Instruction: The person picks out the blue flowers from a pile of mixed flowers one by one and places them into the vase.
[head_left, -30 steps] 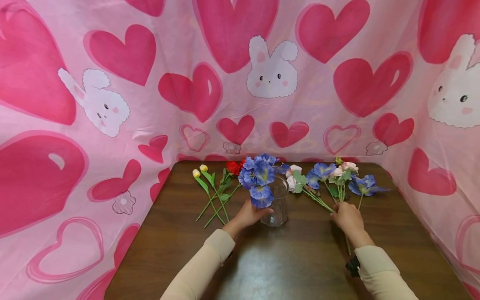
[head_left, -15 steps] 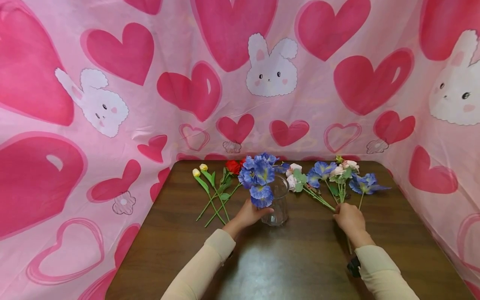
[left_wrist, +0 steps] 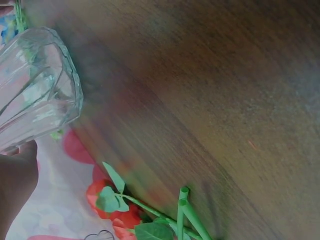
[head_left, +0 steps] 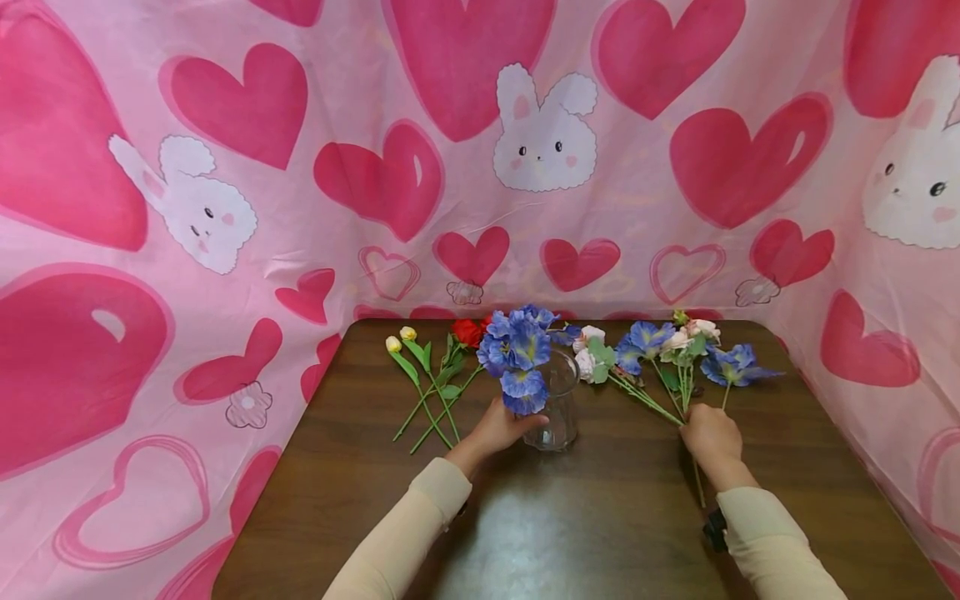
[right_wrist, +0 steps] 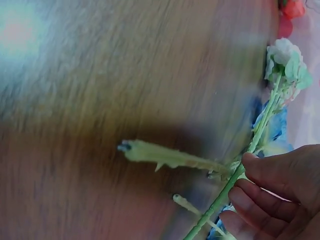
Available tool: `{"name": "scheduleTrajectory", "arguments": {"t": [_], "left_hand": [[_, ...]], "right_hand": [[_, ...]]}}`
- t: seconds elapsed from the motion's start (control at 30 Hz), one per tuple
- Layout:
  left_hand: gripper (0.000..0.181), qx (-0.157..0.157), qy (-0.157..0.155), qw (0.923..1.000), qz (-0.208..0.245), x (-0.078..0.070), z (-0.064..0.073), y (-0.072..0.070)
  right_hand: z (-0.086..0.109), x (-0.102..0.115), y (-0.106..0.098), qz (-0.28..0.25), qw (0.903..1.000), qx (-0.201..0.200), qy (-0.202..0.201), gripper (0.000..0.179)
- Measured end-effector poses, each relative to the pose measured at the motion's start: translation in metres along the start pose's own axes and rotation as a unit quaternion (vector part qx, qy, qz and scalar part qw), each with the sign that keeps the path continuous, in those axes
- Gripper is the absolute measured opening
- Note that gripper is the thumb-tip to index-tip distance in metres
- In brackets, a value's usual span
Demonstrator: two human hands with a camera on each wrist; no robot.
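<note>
My left hand [head_left: 501, 429] grips the side of a clear glass vase [head_left: 561, 408], whose faceted base shows in the left wrist view. Blue artificial flowers [head_left: 521, 354] droop over the vase's left rim, above the hand. To the right, my right hand [head_left: 712, 435] pinches green stems; in the right wrist view, a pale pink rose's stem [right_wrist: 217, 202] runs between thumb and fingers. Pink roses [head_left: 692, 337] and blue flowers [head_left: 647, 340] fan out beyond this hand. A thicker cut stem [right_wrist: 170, 156] points away from the fingers toward the tabletop.
Two yellow tulips [head_left: 400, 339] and red roses [head_left: 467, 333] lie on the left with crossing stems. Another pale pink rose bunch [head_left: 588, 354] lies right of the vase. The brown wooden table [head_left: 555, 533] ends at a pink heart-print cloth [head_left: 630, 200].
My right hand has shifted slightly to the right, drawing the ends of the pink rose stems with it. The left hand and vase have stayed in place.
</note>
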State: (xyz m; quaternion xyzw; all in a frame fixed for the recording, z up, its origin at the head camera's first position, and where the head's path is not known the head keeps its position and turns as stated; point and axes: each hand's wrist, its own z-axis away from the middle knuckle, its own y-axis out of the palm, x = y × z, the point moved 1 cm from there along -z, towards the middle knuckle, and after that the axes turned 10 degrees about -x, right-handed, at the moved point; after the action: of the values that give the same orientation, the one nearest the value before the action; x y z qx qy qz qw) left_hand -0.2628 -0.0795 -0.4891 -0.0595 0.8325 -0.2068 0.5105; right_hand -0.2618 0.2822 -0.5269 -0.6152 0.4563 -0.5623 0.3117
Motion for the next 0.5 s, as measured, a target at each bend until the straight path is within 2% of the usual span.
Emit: {"name": "scheduleTrajectory", "arguments": {"t": [0.23, 0.5], "left_hand": [[0.054, -0.005, 0.008, 0.9999, -0.004, -0.0015, -0.0001, -0.0002], [0.054, -0.004, 0.003, 1.0000, -0.006, -0.0004, 0.0012, 0.0001]], "right_hand": [[-0.0013, -0.0046, -0.0006, 0.004, 0.9999, 0.008, 0.004, 0.020], [-0.0014, -0.0066, -0.0025, 0.012, 0.9992, 0.032, 0.019, 0.008]]}}
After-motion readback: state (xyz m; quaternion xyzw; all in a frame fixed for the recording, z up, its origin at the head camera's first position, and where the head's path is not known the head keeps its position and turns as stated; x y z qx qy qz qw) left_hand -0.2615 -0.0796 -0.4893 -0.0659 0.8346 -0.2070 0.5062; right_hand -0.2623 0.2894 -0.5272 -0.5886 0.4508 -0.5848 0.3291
